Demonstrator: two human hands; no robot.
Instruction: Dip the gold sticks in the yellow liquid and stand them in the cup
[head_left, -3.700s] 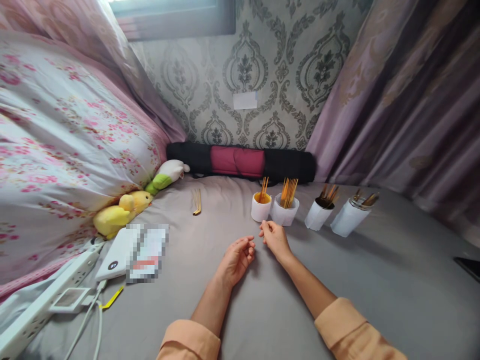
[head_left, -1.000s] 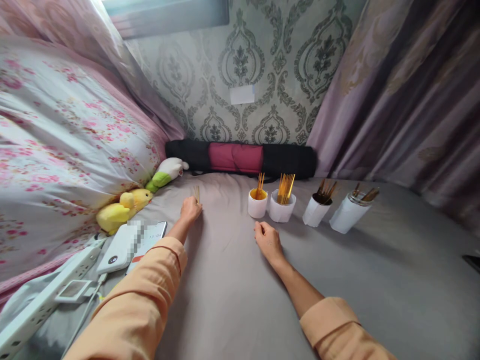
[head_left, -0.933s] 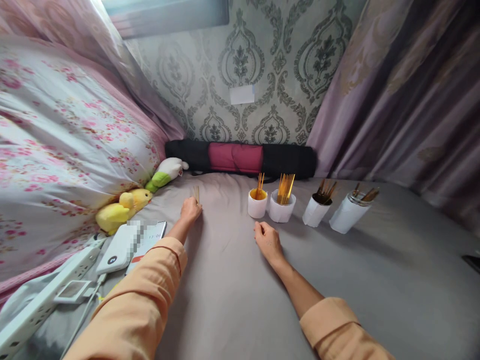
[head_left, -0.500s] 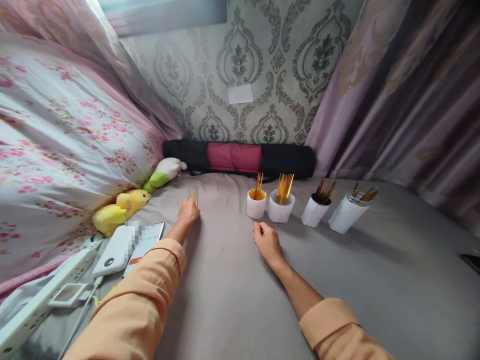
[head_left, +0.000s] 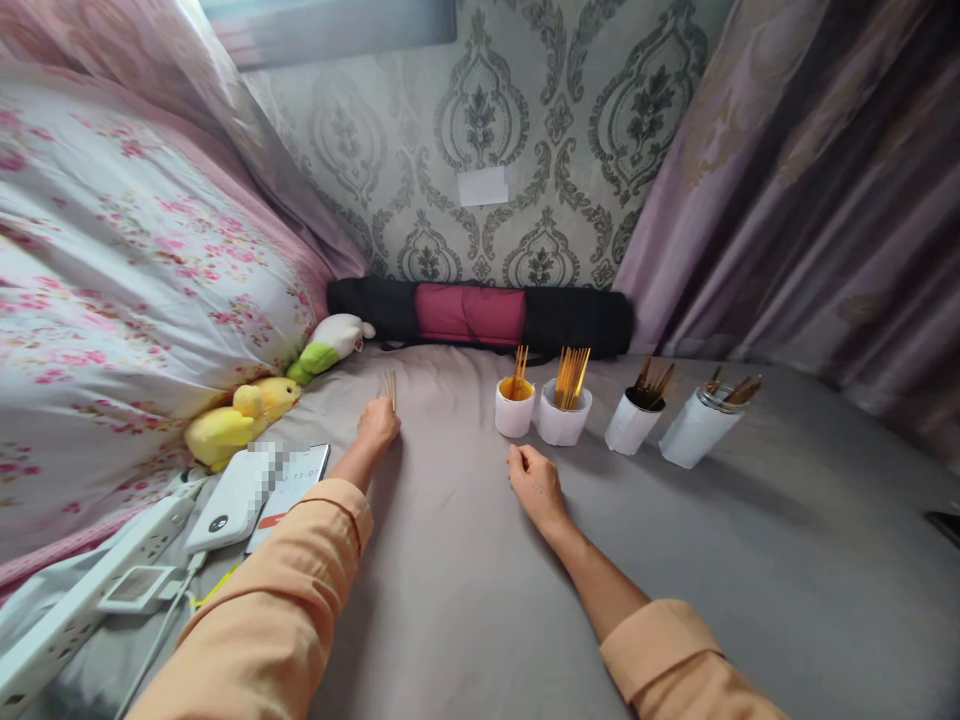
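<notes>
My left hand (head_left: 379, 425) is closed around a small bunch of thin sticks (head_left: 390, 386), which point upward from the fist. My right hand (head_left: 535, 482) rests on the grey sheet, its fingers curled in and no object showing in them. Just beyond it stand two short white-wrapped cups: one with a yellow inside (head_left: 514, 413) holding a few thin orange-brown sticks (head_left: 520, 368), the other, wider cup (head_left: 564, 426) holding several more sticks (head_left: 573, 372). Farther right are a white-wrapped can (head_left: 628, 431) with dark sticks and a leaning white-wrapped jar (head_left: 696, 428) with brown sticks.
Along the wall lies a black and maroon roll (head_left: 469, 314). At left are a yellow plush duck (head_left: 219, 430), a green and white plush toy (head_left: 334, 345), a white power bank (head_left: 229, 505), a phone (head_left: 300, 490) and a power strip (head_left: 90, 605) with a cable.
</notes>
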